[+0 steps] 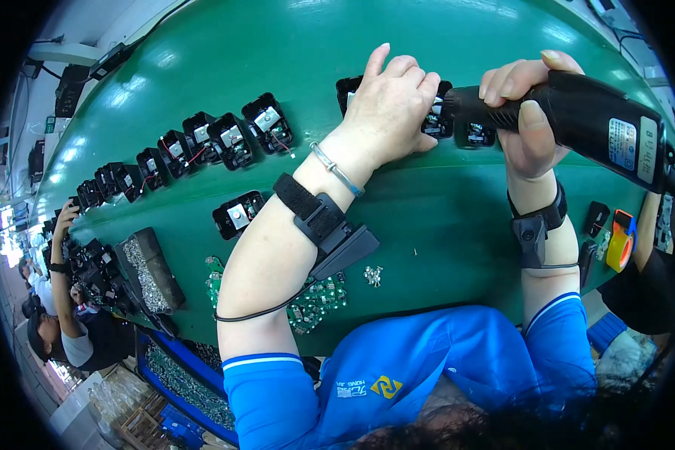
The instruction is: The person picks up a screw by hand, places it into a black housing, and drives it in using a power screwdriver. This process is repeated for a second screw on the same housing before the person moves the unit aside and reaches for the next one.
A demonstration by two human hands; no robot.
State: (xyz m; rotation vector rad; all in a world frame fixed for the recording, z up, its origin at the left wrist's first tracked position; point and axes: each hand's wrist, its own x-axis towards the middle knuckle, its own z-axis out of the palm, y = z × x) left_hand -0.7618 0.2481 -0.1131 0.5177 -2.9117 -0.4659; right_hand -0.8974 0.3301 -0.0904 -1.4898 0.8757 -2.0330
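Note:
My right hand [529,112] is wrapped around a black electric screwdriver [592,124], which lies nearly level with its tip pointing left. That tip meets a small black plastic housing [440,129] on the green table. My left hand [394,105] rests over this housing, thumb at its near side and fingers bent across it, and partly hides it. Another black housing [345,90] shows from behind the left hand. Below the screwdriver's nose is one more housing [480,135].
A row of black housings [232,142] with silver plates and wires runs leftward. Nearer lie a single housing [238,215], green circuit boards [319,304], loose screws [373,275] and a screw-filled tray [151,274]. Orange tape [620,240] sits right. A co-worker [75,315] reaches in from the left.

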